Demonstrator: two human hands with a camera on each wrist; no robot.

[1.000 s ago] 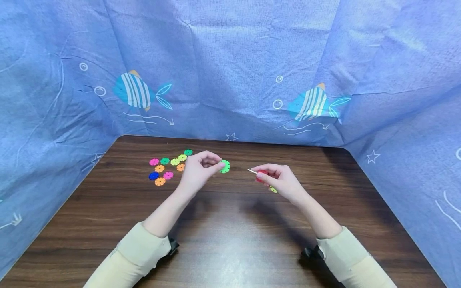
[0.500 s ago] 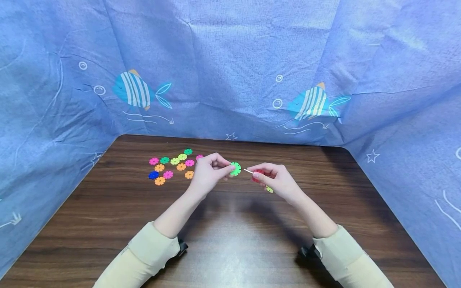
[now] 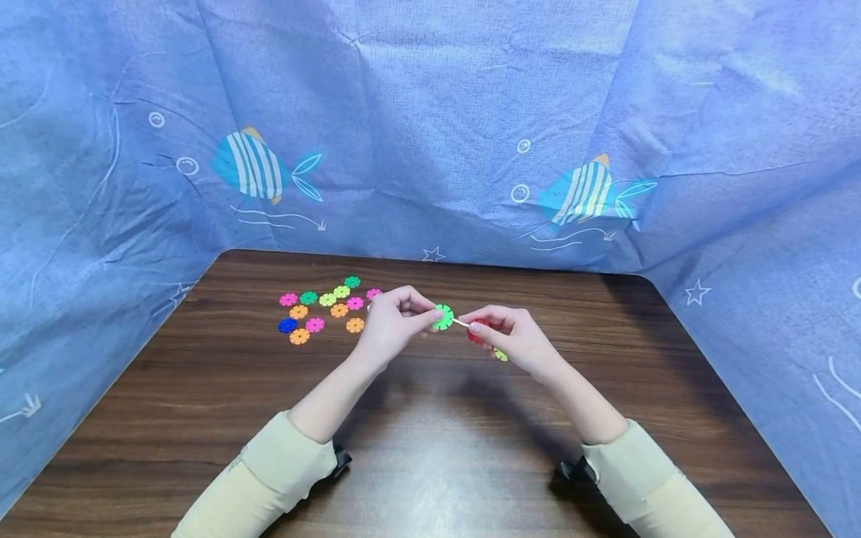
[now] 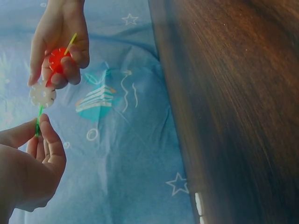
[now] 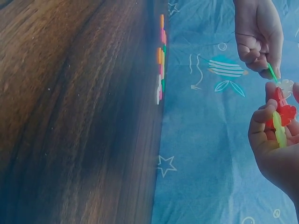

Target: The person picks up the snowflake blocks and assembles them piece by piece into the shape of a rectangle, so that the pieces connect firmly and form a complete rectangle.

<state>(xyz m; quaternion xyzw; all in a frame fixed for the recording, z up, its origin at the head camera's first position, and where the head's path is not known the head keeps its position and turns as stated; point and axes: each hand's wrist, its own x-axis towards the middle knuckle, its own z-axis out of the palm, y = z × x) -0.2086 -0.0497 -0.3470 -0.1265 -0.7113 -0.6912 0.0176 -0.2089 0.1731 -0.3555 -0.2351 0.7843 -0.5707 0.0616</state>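
Observation:
My left hand (image 3: 397,325) pinches a bright green notched disc (image 3: 443,317) between thumb and fingertips. In my right hand (image 3: 521,338) is a joined chain of notched discs: a white disc (image 4: 43,94) at the front, red discs (image 4: 58,59) in the grip, and a yellow disc (image 5: 279,129) at the back. The green disc's edge meets the rim of the white disc, the two standing crosswise. Fingers partly cover the red discs. Both hands are raised above the table.
Several loose notched discs in pink, orange, green, yellow and blue (image 3: 288,326) lie at the back left of the brown wooden table (image 3: 430,448). A blue fish-print cloth (image 3: 430,134) hangs behind and at both sides.
My left hand has carried the green disc rightward, up against the white disc. My right hand has shifted slightly left with its chain. More loose discs show beside the left hand.

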